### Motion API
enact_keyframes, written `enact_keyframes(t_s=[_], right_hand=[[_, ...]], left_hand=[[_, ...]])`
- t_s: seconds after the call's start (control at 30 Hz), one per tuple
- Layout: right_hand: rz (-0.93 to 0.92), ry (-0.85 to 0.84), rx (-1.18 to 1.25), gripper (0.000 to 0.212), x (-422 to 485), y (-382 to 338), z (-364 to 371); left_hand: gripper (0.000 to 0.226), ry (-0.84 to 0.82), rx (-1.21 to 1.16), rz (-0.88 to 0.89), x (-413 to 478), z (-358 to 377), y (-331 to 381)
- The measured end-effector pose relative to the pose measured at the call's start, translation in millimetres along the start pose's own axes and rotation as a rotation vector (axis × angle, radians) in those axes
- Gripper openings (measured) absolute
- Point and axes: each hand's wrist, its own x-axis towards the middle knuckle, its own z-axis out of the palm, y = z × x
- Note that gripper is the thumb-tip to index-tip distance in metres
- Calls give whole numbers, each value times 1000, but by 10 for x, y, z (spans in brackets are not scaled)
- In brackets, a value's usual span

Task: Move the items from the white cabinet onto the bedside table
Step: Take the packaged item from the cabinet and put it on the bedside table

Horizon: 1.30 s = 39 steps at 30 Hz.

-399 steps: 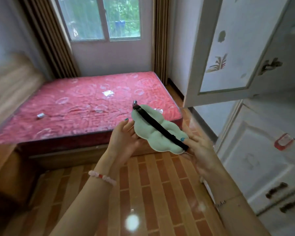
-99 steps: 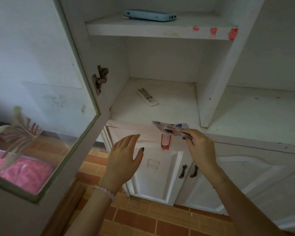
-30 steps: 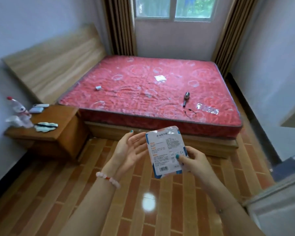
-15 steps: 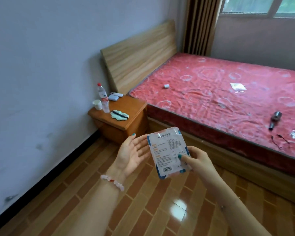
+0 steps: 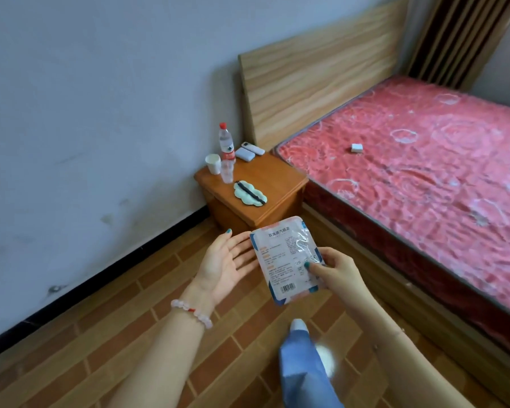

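Observation:
My right hand [image 5: 334, 270] pinches a white printed packet [image 5: 283, 257] by its right edge, thumb on the face. My left hand [image 5: 226, 263] is held flat, palm up, its fingertips beside the packet's left edge. Ahead stands the wooden bedside table [image 5: 273, 179]. On it lie a pale green eye mask with a black strap [image 5: 249, 194], a water bottle with a red cap [image 5: 226, 151], a white paper cup [image 5: 213, 164] and two flat pale devices [image 5: 249, 151]. The white cabinet is out of view.
A bed with a red mattress [image 5: 424, 172] and wooden headboard [image 5: 315, 66] fills the right side; a small white box [image 5: 357, 147] lies on it. A grey wall [image 5: 86, 128] runs along the left. My blue trouser leg and shoe [image 5: 299, 357] step over the brick-pattern floor.
The view has closed in on the bedside table, which now sits just above my hands. My hands keep the same hold on the packet. My leg has come into view.

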Motion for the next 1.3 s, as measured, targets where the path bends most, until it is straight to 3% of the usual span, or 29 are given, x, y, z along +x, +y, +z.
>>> enact_keyframes(t_s=[0.3, 0.6, 1.3], right_hand=[[61, -152, -44, 18, 1662, -416, -353], [104, -188, -69, 15, 2850, -668, -452], [272, -198, -113, 15, 5881, -882, 503]], left_hand=[[42, 139, -80, 2, 1322, 488, 522], [42, 201, -121, -26, 2359, 599, 839], [38, 262, -125, -204, 5145, -197, 1921]])
